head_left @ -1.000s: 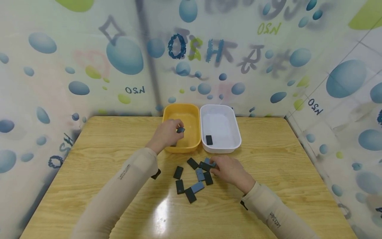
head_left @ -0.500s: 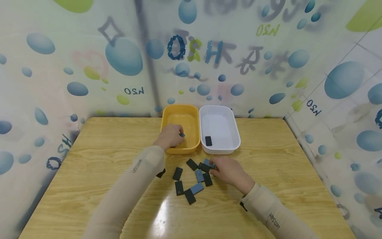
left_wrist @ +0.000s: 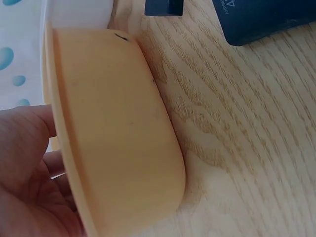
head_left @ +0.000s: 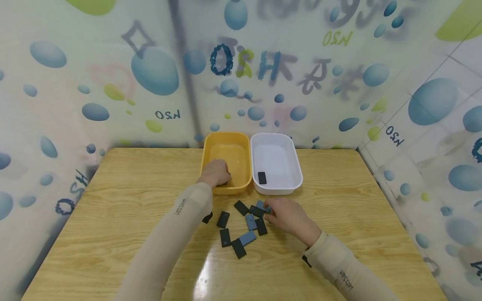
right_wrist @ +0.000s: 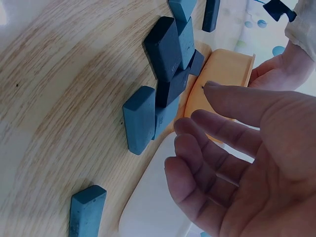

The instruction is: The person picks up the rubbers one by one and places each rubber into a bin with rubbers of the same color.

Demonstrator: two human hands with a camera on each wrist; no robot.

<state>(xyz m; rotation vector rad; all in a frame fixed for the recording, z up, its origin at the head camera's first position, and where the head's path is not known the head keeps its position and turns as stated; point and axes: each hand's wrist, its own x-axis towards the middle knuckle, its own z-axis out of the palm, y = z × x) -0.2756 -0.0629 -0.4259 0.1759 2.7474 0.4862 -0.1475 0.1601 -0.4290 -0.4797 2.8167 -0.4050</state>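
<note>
My left hand [head_left: 215, 172] reaches down into the orange bin [head_left: 237, 152], and a sliver of a small blue block [head_left: 229, 173] shows at its fingertips. In the left wrist view the bin's wall hides most of those fingers. My right hand [head_left: 289, 215] hovers beside the loose blocks, its fingers relaxed and loosely bent with nothing between them in the right wrist view. Near its fingertips lie a blue block [right_wrist: 139, 121] and a black block [head_left: 257, 211]. Other flat rectangular blocks, including a black one [head_left: 239, 248] and a blue one [head_left: 247, 238], are scattered towards me.
The white bin [head_left: 278, 154] stands against the orange bin's right side, with a black block [head_left: 262, 177] inside. Both are at the back of the wooden table [head_left: 162, 175], close to the patterned wall [head_left: 158, 138].
My left hand has moved forward and lower into the orange bin with the blue block, which has become mostly hidden. My right hand has stayed about where it was.
</note>
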